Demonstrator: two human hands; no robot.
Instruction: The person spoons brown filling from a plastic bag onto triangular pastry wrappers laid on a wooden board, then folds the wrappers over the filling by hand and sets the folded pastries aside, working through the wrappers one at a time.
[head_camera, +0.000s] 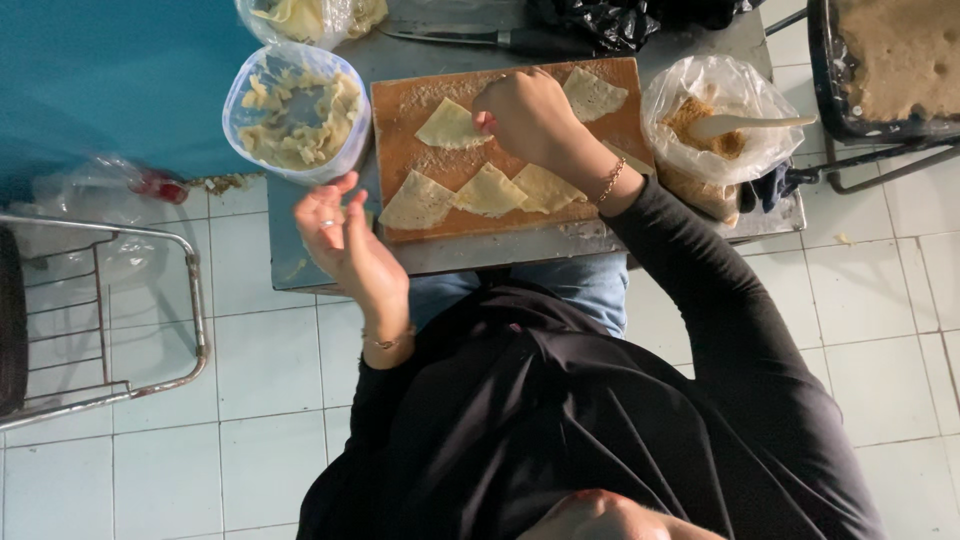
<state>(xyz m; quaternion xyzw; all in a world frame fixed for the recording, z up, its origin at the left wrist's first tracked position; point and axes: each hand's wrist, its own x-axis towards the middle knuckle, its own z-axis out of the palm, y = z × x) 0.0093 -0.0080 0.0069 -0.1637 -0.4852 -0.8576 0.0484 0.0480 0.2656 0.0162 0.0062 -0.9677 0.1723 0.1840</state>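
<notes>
Small metal tabletop (500, 250) over white tiles. Right hand (525, 115), fingers pinched on a folded dough triangle (450, 125) on the wooden board (500, 200); left hand (345, 240) hovers open, empty. Rough pinching could probably tear it.

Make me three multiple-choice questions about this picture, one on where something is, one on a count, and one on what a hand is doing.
1. Where does the clear plastic tub of pale dough scraps stand?
A. left of the brown wooden cutting board
B. on the tiled floor
C. on the board

2. How many pale folded triangular dough pieces lie on the board?
A. two
B. five
C. nine

3. What is the right hand doing?
A. gripping the knife
B. resting on the lap
C. touching a dough piece on the board

Answers: 1 A, the tub sits on the metal table beside the board's left edge. 2 B, five triangles show. 3 C, its fingertips meet the upper-left triangle, while the left hand hangs empty.
</notes>
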